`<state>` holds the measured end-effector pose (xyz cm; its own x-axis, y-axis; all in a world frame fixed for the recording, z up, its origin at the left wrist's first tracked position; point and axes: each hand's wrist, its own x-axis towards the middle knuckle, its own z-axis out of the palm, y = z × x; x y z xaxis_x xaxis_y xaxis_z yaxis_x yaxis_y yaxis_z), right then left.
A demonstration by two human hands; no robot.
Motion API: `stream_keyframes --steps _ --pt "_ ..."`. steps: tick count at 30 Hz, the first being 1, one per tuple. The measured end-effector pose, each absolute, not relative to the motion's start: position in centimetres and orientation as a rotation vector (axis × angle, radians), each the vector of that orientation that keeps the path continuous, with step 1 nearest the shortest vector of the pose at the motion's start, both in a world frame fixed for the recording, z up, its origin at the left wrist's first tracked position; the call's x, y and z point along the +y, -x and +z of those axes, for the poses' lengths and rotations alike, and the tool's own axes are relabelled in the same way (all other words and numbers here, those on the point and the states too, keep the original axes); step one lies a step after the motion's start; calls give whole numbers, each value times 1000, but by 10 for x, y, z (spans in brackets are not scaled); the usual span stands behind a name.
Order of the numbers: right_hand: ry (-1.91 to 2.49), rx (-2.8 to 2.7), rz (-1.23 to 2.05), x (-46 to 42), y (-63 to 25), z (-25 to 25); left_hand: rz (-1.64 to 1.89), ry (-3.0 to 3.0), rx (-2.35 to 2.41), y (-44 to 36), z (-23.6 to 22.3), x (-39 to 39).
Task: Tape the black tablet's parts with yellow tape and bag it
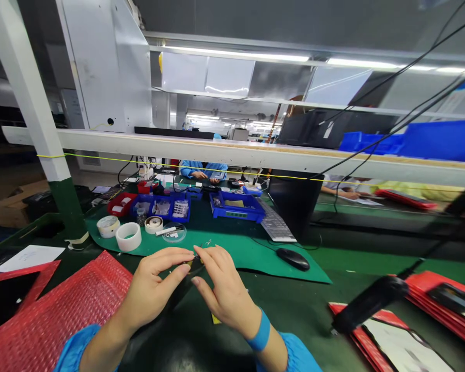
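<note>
My left hand (155, 287) and my right hand (222, 287) meet over the green mat (232, 243) near the front of the bench. Both pinch a small dark part (194, 264) between thumb and fingertips; what it is I cannot make out. My right wrist wears a blue band (260, 333), and both sleeves are blue. A dark flat object lies under my hands.
Tape rolls (127, 236), a clear dish (174, 232), blue trays (238, 205) and a red tray (121, 204) sit behind. A keyboard (274, 223) and mouse (293, 258) lie right. Red bubble bags (58, 315) lie left, a black handheld tool (368, 304) right. Another person's hands (203, 175) work across the bench.
</note>
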<state>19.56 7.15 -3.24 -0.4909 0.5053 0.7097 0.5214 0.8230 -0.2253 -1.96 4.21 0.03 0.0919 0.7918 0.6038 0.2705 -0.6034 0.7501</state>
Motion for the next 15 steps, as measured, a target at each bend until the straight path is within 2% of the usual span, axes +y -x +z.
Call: stream_keyframes --steps 10,15 --pt "764 -2128 -37 66 -192 -31 1617 -1921 1196 21 5 43" --pt "798 -2185 -130 65 -193 -26 1628 -1995 1328 33 -12 53"
